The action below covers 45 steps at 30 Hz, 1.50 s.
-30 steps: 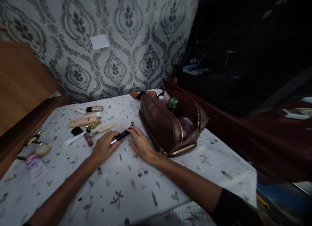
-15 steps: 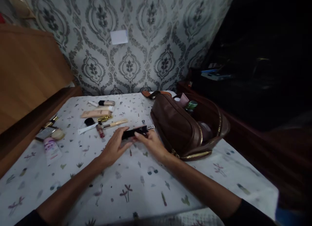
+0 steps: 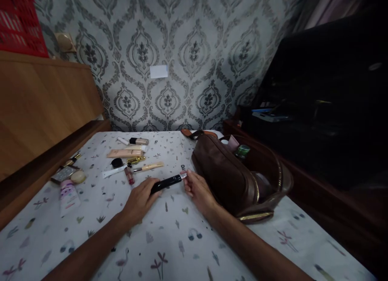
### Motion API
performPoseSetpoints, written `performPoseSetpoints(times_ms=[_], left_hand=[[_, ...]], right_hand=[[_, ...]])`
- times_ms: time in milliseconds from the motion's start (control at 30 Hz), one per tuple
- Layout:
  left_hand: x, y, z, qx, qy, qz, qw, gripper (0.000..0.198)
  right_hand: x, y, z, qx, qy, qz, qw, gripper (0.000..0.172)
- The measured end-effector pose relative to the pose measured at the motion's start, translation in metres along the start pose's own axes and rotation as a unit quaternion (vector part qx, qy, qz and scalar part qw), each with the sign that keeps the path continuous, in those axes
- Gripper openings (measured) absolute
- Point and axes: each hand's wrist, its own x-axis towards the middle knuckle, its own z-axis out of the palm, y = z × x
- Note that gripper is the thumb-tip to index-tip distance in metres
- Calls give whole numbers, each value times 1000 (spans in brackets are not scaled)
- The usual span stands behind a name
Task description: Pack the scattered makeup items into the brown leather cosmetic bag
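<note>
Head view: from where I stood, a person held a slim black tube (image 3: 166, 183) over the middle of a cloth-covered counter (image 3: 188, 265).
Left hand (image 3: 141, 200): its grip was closed around the tube's left end.
Right hand (image 3: 198, 190): its grip was narrow, fingertips pinched on the tube's silvery right end, just beside the bag.
Black tube: slanted, right end farther away than the left; whether it touched the cloth I could not tell.
Brown bag (image 3: 224, 174): gaped open on the right, a green-topped jar (image 3: 243, 151) and a pink tube (image 3: 233, 143) showing inside.
Far left cosmetics: a beige tube (image 3: 124, 153) lay beyond a round black item (image 3: 117, 162), with a pale-handled brush (image 3: 149, 166) and a reddish vial (image 3: 129, 176) nearer the left hand.
Near left: a purple-and-white tube (image 3: 69, 196) lay well apart from the hands.
Patterned wall (image 3: 194, 51): a white card (image 3: 159, 71) showed on it.
</note>
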Motion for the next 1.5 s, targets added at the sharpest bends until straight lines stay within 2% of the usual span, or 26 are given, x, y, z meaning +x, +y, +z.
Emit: performPoseSetpoints(times_ms=[100,300,433,600,767,900,1000,1233,1367,1500], left_hand=[[0,2,-1,-2,5,-2,1000,23],[2,9,-8,-38,-30,-68,997,23],[4,8,-10,-86,-24,-83,993,25],[6,4,-11,-174,-22,-116,978,42],[8,-2,-12,-215,-25,-118,969,46],[8,-3,-13,-239,-28,-112,964,45],[6,-3,-12,-248,-32,-106,962,42],[7,-8,-9,-262,-33,-112,958,41],[8,-12,-8,-268,-29,-115,956,44],[8,-13,-9,-270,-33,-118,955,45]], right_hand=[[0,1,-3,-13,2,-18,1000,56],[0,7,-5,-41,1,-38,998,57],[0,9,-6,-66,-8,-49,997,54],[-1,9,-3,-77,-18,-67,995,52],[-3,7,0,-71,-28,-87,993,54],[-2,6,1,-71,-20,-57,996,63],[-2,5,1,-83,-17,-41,996,58],[-3,4,1,-81,-5,-56,995,48],[-3,4,1,-64,-2,-55,996,54],[-2,5,1,-64,-8,-45,997,50]])
